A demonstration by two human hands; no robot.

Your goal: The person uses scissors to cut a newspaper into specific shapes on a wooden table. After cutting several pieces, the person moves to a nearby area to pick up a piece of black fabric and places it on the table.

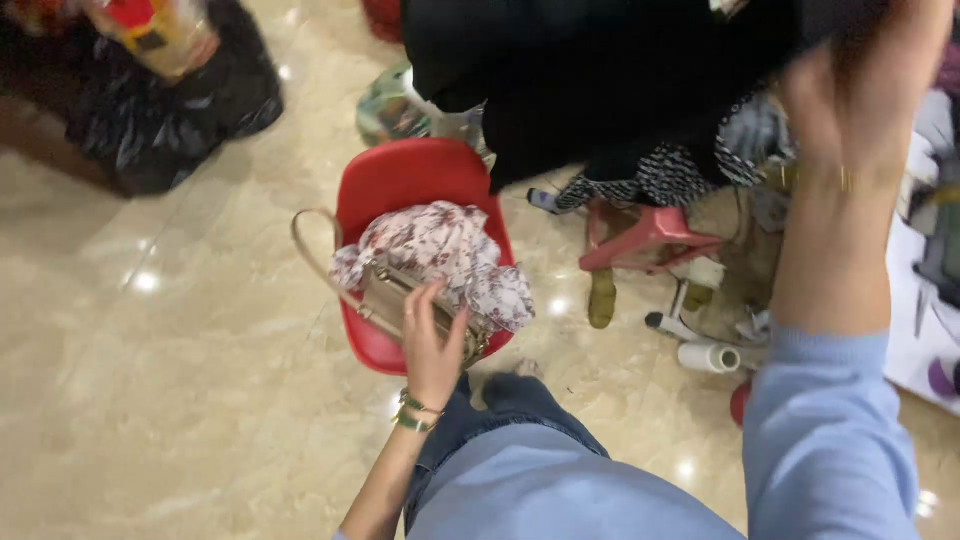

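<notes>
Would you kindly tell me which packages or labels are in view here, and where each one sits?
Clear plastic package: top left, on a black bag; yellowish, with a red and dark label.
Printed pack: behind the red chair; green, blurred.
White roll: on the floor, right of the chair.
No screens or signs.

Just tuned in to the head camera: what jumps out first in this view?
The red chair in the middle of the shiny floor, heaped with a floral cloth over a beige bag. The left hand rests on that bag. At top right, the right hand is raised against a big black garment.
</notes>
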